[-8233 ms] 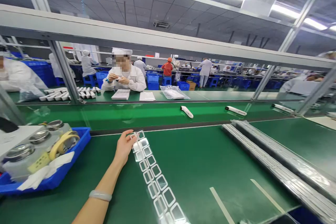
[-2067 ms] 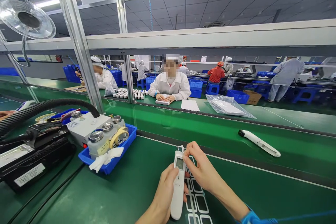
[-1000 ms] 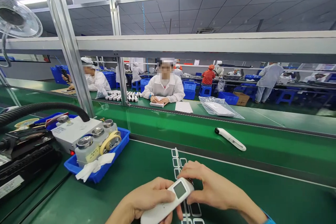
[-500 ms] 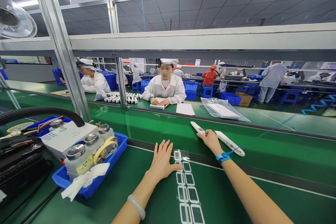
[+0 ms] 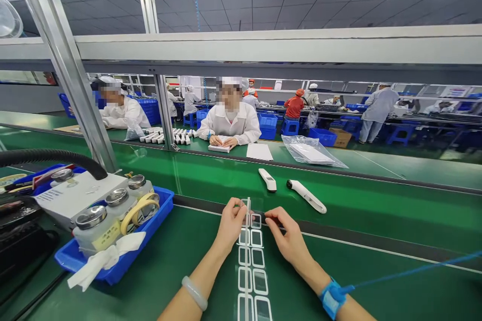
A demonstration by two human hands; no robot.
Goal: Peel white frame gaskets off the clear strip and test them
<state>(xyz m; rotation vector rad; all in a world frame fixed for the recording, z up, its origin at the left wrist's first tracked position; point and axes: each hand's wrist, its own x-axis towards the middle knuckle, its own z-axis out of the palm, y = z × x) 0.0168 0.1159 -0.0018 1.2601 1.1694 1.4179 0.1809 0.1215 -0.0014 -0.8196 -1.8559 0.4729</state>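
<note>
Green assembly bench (image 5: 376, 261): two hands working at a film strip

Factory lights are glaring overhead while a person is leaning over the bench. Far left, at about 9 o'clock, a blue plastic tray (image 5: 113, 267) is holding steel-capped bottles (image 5: 96, 230). Next, the left hand (image 5: 230, 225), wearing a pale bangle (image 5: 194, 293), is closing thumb and fingertips in a tight pinch on the far end of a clear film strip (image 5: 256, 258). The strip is lying flat at 12 o'clock from the person, its long axis running near-to-far in two columns of rectangular frames. Pinching right at the edge looks like the clean way to handle it. To the right, the right hand (image 5: 286, 230), with a blue wrist strap (image 5: 332, 298), is curling its fingers beside the strip; whether they are holding anything, I can't tell. Beyond, a white handheld meter (image 5: 268, 179) and a second meter (image 5: 307, 196) are lying on the farther belt.
</note>
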